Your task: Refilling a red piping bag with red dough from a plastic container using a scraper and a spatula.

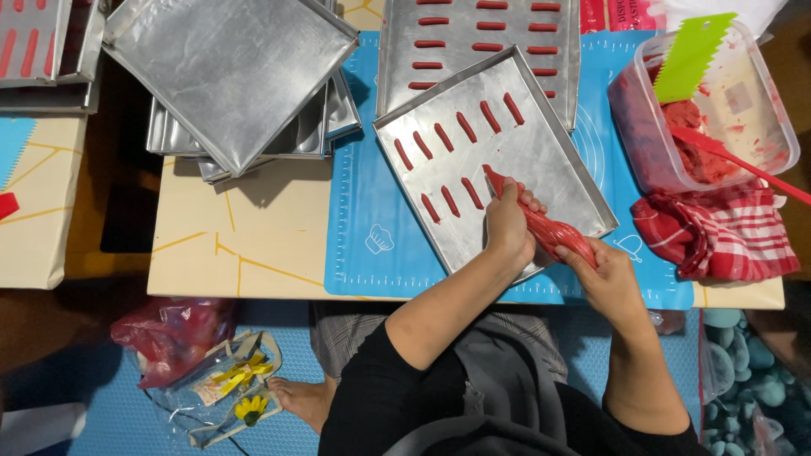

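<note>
At the far left edge, a metal tray (34, 38) carrying red dough strips sits partly out of view on a pale tabletop. Next to it, a stack of empty square silver baking trays (232, 76) lies tilted on the cream-coloured low table (236, 245), near the edge of a blue silicone baking mat (372, 245). Below the table, on the blue floor mat, lie a red plastic bag (173, 333) and a clear pouch with a yellow bow (232, 384), just beside the person's bare foot (304, 397).

On the blue mat, a tilted rectangular silver tray (498, 160) bears two slanted rows of short red dough strips (456, 131). Behind it, another silver tray (481, 42) is filled with similar strips.

The person's left hand (509, 228) rests on the near tray, fingers curled around the narrow front part of a red-filled clear piping bag (541, 221), whose tip touches the tray surface at the end of the lower row. The right hand (604, 274) is clenched around the twisted rear end of the same bag, just off the tray's lower corner.

Further right, a clear plastic tub (760, 143) holds red dough, a green toothed scraper (693, 55) and a red spatula (743, 160). A red-and-white checked cloth (718, 232) lies crumpled just in front of the tub.
</note>
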